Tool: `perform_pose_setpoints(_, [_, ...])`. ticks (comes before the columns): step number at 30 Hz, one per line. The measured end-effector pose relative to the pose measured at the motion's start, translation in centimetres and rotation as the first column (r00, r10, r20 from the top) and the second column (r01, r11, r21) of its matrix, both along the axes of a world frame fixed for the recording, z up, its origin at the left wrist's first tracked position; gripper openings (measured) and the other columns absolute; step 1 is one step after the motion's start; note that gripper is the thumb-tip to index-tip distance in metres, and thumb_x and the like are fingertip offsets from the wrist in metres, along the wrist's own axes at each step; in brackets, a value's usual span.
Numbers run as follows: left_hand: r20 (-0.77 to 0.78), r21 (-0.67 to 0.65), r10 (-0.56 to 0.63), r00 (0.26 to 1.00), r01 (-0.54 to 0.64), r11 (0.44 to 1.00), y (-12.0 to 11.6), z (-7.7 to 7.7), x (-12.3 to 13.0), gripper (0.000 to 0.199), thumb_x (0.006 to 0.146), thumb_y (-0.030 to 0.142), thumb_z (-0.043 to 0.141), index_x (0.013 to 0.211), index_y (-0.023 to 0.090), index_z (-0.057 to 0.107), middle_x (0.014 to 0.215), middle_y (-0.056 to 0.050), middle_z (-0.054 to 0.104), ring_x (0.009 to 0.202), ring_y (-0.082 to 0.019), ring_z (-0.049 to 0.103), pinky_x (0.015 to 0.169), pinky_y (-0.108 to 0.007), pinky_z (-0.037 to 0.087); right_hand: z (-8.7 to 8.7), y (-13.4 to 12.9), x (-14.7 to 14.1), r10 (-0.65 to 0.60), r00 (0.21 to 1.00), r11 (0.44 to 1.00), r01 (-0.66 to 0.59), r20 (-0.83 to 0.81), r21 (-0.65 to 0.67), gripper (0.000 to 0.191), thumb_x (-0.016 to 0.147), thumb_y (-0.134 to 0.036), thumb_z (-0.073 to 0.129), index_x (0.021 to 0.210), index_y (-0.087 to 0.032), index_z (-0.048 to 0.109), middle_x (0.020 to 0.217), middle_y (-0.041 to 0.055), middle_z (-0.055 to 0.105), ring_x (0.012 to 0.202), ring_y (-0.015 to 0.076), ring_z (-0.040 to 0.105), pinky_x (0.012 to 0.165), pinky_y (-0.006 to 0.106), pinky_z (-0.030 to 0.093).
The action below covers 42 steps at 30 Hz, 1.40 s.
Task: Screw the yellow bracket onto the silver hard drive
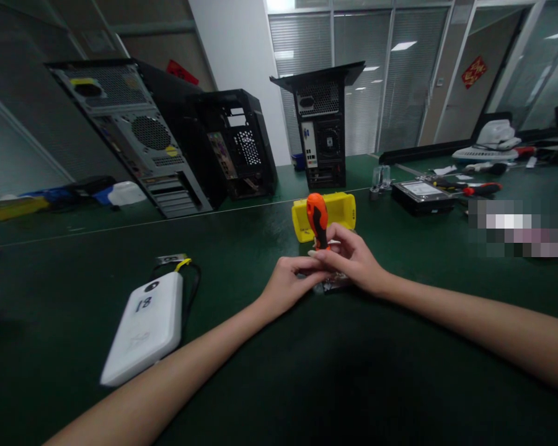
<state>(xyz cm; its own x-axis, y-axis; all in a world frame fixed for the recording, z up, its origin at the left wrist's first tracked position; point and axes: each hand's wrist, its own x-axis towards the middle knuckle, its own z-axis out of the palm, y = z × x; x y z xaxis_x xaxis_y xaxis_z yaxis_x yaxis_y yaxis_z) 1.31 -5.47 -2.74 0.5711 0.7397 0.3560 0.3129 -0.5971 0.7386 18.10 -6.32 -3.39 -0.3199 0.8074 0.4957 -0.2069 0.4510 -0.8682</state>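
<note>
My right hand (353,257) pinches an orange and black screwdriver (317,217) low on its handle, which stands nearly upright. The tip of the screwdriver is hidden behind my fingers. Close against it, my left hand (292,279) has its fingers pressed together near the lower end of the tool; what they hold, if anything, is hidden. Under both hands lies a small metallic part (337,283), mostly covered, so its kind does not show. Just behind the hands is a yellow plastic bin (348,210).
A white power bank (144,322) marked 18, with a cable, lies at left. Several computer cases stand behind, including a black tower (323,136). A hard drive (421,193), a clear container (380,179) and a red-black tool (483,189) lie at right on the green table (242,241).
</note>
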Motion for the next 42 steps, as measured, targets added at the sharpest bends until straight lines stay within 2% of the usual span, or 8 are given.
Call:
perform_pose_setpoints(7, [0.006, -0.017, -0.008, 1.0, 0.008, 1.0, 0.0, -0.2, 0.0, 0.017, 0.079, 0.026, 0.064, 0.091, 0.017, 0.073, 0.087, -0.004, 0.073, 0.078, -0.017, 0.067, 0.074, -0.029, 0.053, 0.1, -0.1, 0.1, -0.02, 0.999, 0.998, 0.019, 0.026, 0.061, 0.024, 0.08, -0.029, 0.062, 0.081, -0.02, 0.04, 0.067, -0.0046, 0.039, 0.056, 0.0071, 0.038, 0.049, 0.021, 0.03])
perform_pose_setpoints(12, [0.009, 0.087, 0.092, 0.996, -0.093, 0.992, 0.3, -0.8, -0.2, 0.018, 0.075, 0.026, 0.068, 0.089, 0.016, 0.073, 0.078, -0.002, 0.072, 0.069, -0.014, 0.063, 0.063, -0.024, 0.048, 0.1, -0.1, 0.1, -0.088, 0.992, 0.985, 0.073, 0.094, 0.157, 0.023, 0.078, -0.029, 0.063, 0.081, -0.02, 0.042, 0.068, -0.0039, 0.041, 0.06, 0.0082, 0.041, 0.054, 0.022, 0.034])
perform_pose_setpoints(16, [0.022, 0.103, 0.143, 0.99, -0.144, 0.984, 0.4, -0.9, -0.3, 0.016, 0.073, 0.027, 0.069, 0.083, 0.014, 0.072, 0.074, -0.002, 0.07, 0.067, -0.014, 0.061, 0.06, -0.024, 0.048, 0.0, -0.1, 0.0, -0.096, 0.991, 0.985, 0.082, 0.089, 0.152, 0.023, 0.078, -0.03, 0.063, 0.081, -0.02, 0.041, 0.067, -0.0043, 0.039, 0.059, 0.0082, 0.04, 0.054, 0.022, 0.034])
perform_pose_setpoints(22, [0.114, -0.006, 0.064, 0.991, -0.064, 0.998, 0.4, -1.1, -0.2, 0.017, 0.075, 0.025, 0.069, 0.088, 0.015, 0.07, 0.082, -0.003, 0.071, 0.073, -0.014, 0.065, 0.065, -0.023, 0.052, -0.3, 0.1, -0.1, -0.071, 0.996, 0.991, 0.065, 0.049, 0.113, 0.023, 0.077, -0.028, 0.064, 0.084, -0.02, 0.044, 0.07, -0.0039, 0.041, 0.06, 0.0082, 0.042, 0.055, 0.023, 0.036])
perform_pose_setpoints(27, [0.108, -0.018, 0.045, 0.993, -0.044, 0.999, 0.3, -0.9, -0.2, 0.017, 0.076, 0.025, 0.069, 0.089, 0.014, 0.07, 0.085, -0.004, 0.071, 0.075, -0.014, 0.066, 0.068, -0.024, 0.053, -0.3, 0.0, -0.1, -0.046, 0.999, 0.994, 0.044, 0.022, 0.098, 0.021, 0.077, -0.025, 0.065, 0.085, -0.019, 0.047, 0.077, -0.0021, 0.045, 0.063, 0.0082, 0.045, 0.058, 0.023, 0.039])
perform_pose_setpoints(30, [0.096, -0.018, 0.035, 0.995, -0.033, 0.999, 0.2, -0.6, -0.2, 0.014, 0.077, 0.025, 0.068, 0.085, 0.014, 0.07, 0.083, -0.004, 0.071, 0.073, -0.014, 0.066, 0.067, -0.024, 0.053, 0.0, -0.1, 0.1, -0.02, 0.998, 0.988, 0.01, 0.062, 0.151, 0.014, 0.082, -0.028, 0.059, 0.091, -0.019, 0.053, 0.085, 0.0008, 0.051, 0.071, 0.0102, 0.05, 0.066, 0.025, 0.043])
perform_pose_setpoints(34, [0.077, -0.022, 0.029, 0.997, -0.028, 0.999, 0.1, -0.2, -0.1, 0.013, 0.076, 0.025, 0.069, 0.079, 0.012, 0.07, 0.08, -0.004, 0.071, 0.07, -0.013, 0.065, 0.066, -0.024, 0.053, 0.5, -0.3, 0.4, -0.073, 0.989, 0.968, 0.039, 0.129, 0.247, 0.02, 0.088, -0.03, 0.052, 0.101, -0.018, 0.06, 0.093, 0.0038, 0.055, 0.085, 0.013, 0.052, 0.077, 0.028, 0.042])
perform_pose_setpoints(42, [0.084, -0.02, 0.026, 0.996, -0.024, 1.0, 0.1, -0.4, 0.0, 0.015, 0.075, 0.026, 0.069, 0.079, 0.011, 0.069, 0.078, -0.004, 0.071, 0.069, -0.014, 0.065, 0.063, -0.024, 0.053, 0.7, -0.3, 0.4, -0.125, 0.982, 0.954, 0.079, 0.143, 0.288, 0.018, 0.087, -0.031, 0.054, 0.095, -0.016, 0.061, 0.084, 0.0018, 0.054, 0.077, 0.0109, 0.05, 0.068, 0.025, 0.039])
